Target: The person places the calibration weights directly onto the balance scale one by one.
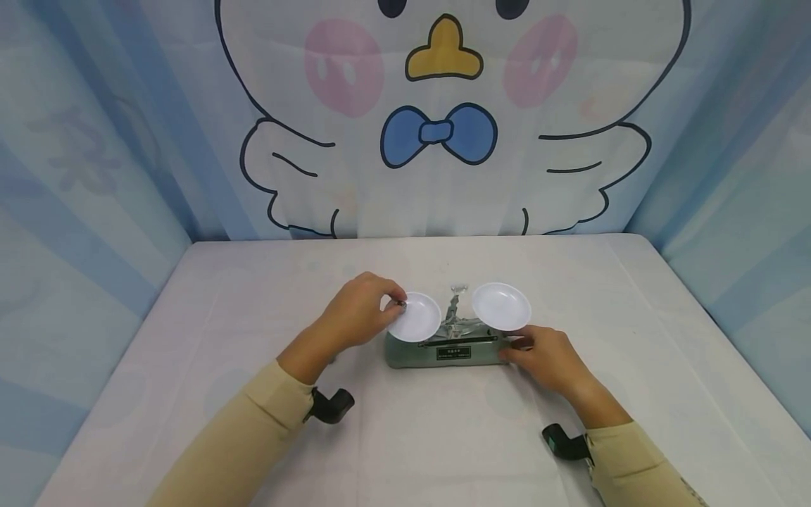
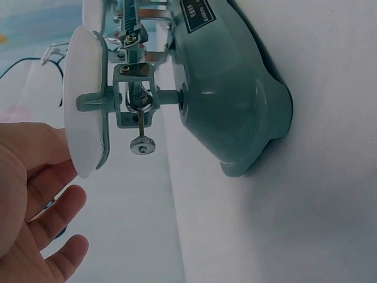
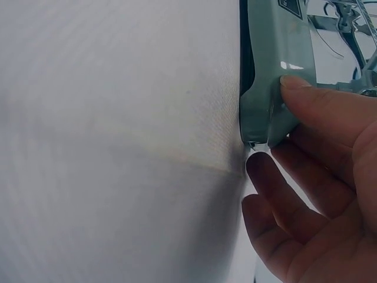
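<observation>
A green balance scale (image 1: pixel 415 355) stands on the table with a dark label on its front. It carries a left white pan (image 1: pixel 418 320) and a right white pan (image 1: pixel 502 306). My left hand (image 1: pixel 361 306) is at the left pan's outer rim, thumb and forefinger pinching a small dark metallic piece (image 1: pixel 401 303), too small to tell its kind. In the left wrist view the pan hides these fingertips; a knurled adjusting nut (image 2: pixel 143 145) hangs below the beam. My right hand (image 1: pixel 548 355) grips the base's right end, thumb in front and fingers behind.
White cloth covers the table (image 1: pixel 443 436). Behind stands a curtain (image 1: pixel 437 197) with a cartoon bird and blue bow tie, and blue curtains hang at both sides. A black wrist camera (image 1: pixel 332 406) is on the left sleeve, another (image 1: pixel 564 443) on the right.
</observation>
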`<action>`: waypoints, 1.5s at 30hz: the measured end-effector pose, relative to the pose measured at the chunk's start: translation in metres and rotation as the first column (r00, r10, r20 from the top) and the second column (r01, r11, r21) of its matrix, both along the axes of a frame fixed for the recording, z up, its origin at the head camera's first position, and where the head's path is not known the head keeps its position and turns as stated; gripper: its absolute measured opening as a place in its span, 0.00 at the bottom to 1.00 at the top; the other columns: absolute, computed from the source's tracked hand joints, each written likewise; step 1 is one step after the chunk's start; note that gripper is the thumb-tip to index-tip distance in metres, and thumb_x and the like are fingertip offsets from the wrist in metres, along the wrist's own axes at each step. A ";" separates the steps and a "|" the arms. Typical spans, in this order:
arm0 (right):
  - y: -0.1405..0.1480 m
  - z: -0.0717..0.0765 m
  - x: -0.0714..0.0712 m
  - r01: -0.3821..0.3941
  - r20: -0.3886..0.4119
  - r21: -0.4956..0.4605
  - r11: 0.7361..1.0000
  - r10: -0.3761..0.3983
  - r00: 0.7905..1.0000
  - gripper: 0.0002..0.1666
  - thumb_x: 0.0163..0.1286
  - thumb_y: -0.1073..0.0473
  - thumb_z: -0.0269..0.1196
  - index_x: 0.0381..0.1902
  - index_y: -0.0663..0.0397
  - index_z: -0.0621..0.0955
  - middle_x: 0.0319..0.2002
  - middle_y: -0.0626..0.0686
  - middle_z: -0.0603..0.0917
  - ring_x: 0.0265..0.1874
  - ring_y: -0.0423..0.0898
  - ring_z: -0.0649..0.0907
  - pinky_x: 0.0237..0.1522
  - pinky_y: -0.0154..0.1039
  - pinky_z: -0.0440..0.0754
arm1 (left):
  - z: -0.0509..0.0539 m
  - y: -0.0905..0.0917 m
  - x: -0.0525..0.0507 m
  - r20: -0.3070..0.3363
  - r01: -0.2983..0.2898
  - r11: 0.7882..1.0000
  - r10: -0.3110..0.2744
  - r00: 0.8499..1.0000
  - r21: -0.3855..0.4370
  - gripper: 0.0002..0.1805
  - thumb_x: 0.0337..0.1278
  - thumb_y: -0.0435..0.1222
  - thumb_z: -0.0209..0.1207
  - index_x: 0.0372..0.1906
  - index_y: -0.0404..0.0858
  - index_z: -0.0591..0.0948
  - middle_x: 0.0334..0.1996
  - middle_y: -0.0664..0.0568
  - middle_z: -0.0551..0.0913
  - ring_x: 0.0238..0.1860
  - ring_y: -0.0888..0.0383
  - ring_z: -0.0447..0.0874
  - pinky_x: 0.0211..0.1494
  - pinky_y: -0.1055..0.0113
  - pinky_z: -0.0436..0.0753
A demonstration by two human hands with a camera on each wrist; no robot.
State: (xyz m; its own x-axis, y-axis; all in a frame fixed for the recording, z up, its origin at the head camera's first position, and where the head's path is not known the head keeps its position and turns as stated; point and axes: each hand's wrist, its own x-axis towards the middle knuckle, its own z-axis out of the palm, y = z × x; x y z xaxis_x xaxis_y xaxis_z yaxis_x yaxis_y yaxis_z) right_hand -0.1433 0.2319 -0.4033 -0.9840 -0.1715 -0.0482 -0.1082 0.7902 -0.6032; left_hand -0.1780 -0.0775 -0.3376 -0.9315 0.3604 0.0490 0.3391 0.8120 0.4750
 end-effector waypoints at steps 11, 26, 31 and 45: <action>-0.001 0.001 -0.001 0.003 0.007 0.015 1.000 -0.003 1.000 0.28 0.63 0.55 0.71 0.55 0.69 0.81 0.45 0.64 0.86 0.49 0.63 0.84 0.46 0.57 0.83 | 0.003 -0.005 0.002 0.013 -0.022 0.999 0.022 1.000 0.026 0.13 0.63 0.38 0.66 0.51 0.42 0.86 0.50 0.50 0.83 0.58 0.51 0.77 0.62 0.55 0.77; -0.001 -0.001 -0.001 0.005 0.003 0.016 1.000 -0.005 1.000 0.27 0.64 0.56 0.70 0.56 0.68 0.80 0.47 0.64 0.86 0.50 0.63 0.84 0.47 0.57 0.83 | -0.001 -0.031 0.011 -0.028 -0.059 0.998 0.060 0.998 0.030 0.13 0.63 0.36 0.66 0.51 0.41 0.86 0.51 0.49 0.84 0.59 0.49 0.77 0.62 0.53 0.76; -0.001 -0.001 0.000 0.012 0.007 0.019 1.000 -0.012 1.000 0.27 0.64 0.55 0.70 0.56 0.68 0.80 0.47 0.64 0.86 0.50 0.62 0.84 0.48 0.57 0.82 | -0.006 -0.049 0.014 -0.035 -0.082 0.997 0.083 0.996 0.006 0.13 0.63 0.36 0.66 0.51 0.40 0.86 0.52 0.47 0.83 0.59 0.47 0.76 0.63 0.51 0.76; -0.002 -0.001 -0.001 0.014 0.009 0.014 1.000 -0.014 1.000 0.27 0.64 0.56 0.70 0.56 0.68 0.80 0.47 0.64 0.86 0.49 0.63 0.84 0.47 0.57 0.82 | -0.022 -0.080 0.025 0.023 -0.142 0.989 0.143 0.989 -0.034 0.13 0.63 0.34 0.65 0.51 0.36 0.85 0.50 0.44 0.83 0.58 0.44 0.76 0.63 0.48 0.75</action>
State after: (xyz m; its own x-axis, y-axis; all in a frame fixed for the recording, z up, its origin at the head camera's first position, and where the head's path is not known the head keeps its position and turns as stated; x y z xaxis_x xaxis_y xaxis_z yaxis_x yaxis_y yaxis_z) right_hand -0.1440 0.2303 -0.4039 -0.9859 -0.1565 -0.0595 -0.0913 0.8002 -0.5927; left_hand -0.1526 -0.1580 -0.3599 -0.9743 0.2248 0.0155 0.2070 0.8660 0.4551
